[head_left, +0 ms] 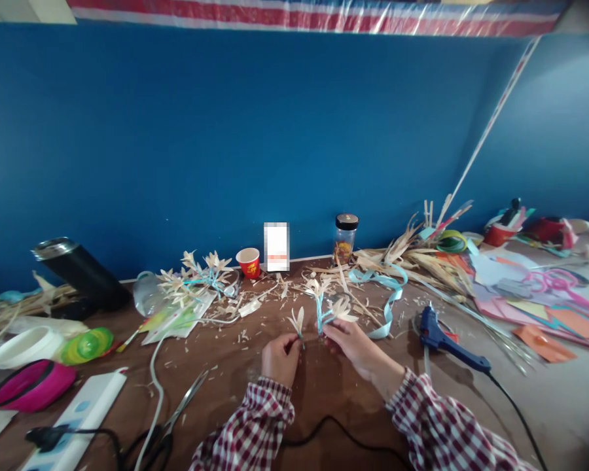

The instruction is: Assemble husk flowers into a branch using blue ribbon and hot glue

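Between the fingertips of my left hand (281,360) is a small pale husk flower (297,320), its petals pointing up. My right hand (349,343) grips a blue-wrapped stem that bears several husk flowers (341,309). The two pieces are held apart, a short way above the brown table. A loop of light blue ribbon (389,307) lies just beyond my right hand. More finished-looking husk flowers with blue stems (201,278) rest at the back left, next to a red paper cup (248,263).
A blue glue gun (444,340) lies at right, its black cord running forward. Scissors (184,402) and a white power strip (78,418) are at left. Dried husks (397,252), a lidded jar (346,239) and a black tumbler (86,271) line the blue wall.
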`<state>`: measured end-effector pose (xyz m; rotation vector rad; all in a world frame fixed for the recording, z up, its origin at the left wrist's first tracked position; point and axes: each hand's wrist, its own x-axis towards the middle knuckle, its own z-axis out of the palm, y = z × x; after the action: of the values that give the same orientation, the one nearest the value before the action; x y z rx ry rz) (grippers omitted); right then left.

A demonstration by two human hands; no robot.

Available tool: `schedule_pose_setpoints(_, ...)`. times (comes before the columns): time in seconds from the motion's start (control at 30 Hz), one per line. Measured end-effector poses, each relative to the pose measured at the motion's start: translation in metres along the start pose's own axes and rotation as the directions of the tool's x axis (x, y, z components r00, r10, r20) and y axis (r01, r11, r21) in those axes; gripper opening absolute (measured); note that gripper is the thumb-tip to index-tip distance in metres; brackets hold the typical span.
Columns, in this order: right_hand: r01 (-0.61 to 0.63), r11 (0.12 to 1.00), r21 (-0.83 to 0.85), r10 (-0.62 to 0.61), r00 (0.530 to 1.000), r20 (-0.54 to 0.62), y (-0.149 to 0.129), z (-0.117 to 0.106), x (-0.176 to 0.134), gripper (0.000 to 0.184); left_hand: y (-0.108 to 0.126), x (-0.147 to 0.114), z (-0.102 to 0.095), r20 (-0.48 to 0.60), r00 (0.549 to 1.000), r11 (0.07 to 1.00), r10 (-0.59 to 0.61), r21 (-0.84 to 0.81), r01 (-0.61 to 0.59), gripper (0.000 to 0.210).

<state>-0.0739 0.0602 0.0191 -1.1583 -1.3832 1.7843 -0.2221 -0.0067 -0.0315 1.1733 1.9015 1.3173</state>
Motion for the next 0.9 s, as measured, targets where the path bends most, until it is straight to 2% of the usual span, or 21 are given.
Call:
schedule_pose_setpoints(0.2, -0.005, 1.0, -0.018, 0.006, 0.999, 0.037, 0.001, -0.004, -0.003, 0.016, 0.007, 0.0, -0.003, 0.067, 0.993, 0.988, -0.094, 0.126, 0.085, 0.027)
schedule_pose_setpoints(0.47, 0.0, 1.0, -0.024, 0.001, 0.998, 0.056, -0.001, -0.004, -0.006, 0.015, 0.0, 0.002, -0.004, 0.066, 0.997, 0.957, -0.034, 0.291, 0.013, 0.026)
schedule_pose_setpoints(0.53, 0.002, 1.0, -0.025, 0.0, 0.998, 0.061, -0.001, -0.005, -0.006, 0.016, -0.002, 0.004, -0.005, 0.047, 0.999, 0.954, -0.025, 0.3, 0.01, 0.026)
schedule_pose_setpoints(0.7, 0.005, 0.999, -0.034, -0.003, 0.998, 0.059, -0.003, -0.004, -0.008, 0.018, 0.01, 0.004, -0.014, -0.1, 0.993, 0.975, 0.06, 0.219, -0.037, 0.034)
schedule_pose_setpoints(0.77, 0.013, 0.999, -0.045, -0.011, 0.999, 0.053, -0.005, -0.003, -0.009, 0.018, 0.019, -0.003, -0.015, -0.035, 0.999, 0.997, 0.008, 0.079, -0.005, 0.035)
schedule_pose_setpoints(0.83, 0.021, 0.998, -0.055, -0.018, 0.998, 0.054, -0.007, -0.002, -0.01, 0.018, 0.027, -0.012, -0.012, 0.123, 0.99, 0.995, -0.073, -0.063, 0.081, 0.039)
schedule_pose_setpoints(0.9, 0.033, 0.997, -0.063, -0.029, 0.997, 0.066, -0.009, -0.001, -0.011, 0.019, 0.031, -0.021, -0.007, 0.23, 0.966, 0.974, -0.12, -0.162, 0.16, 0.042)
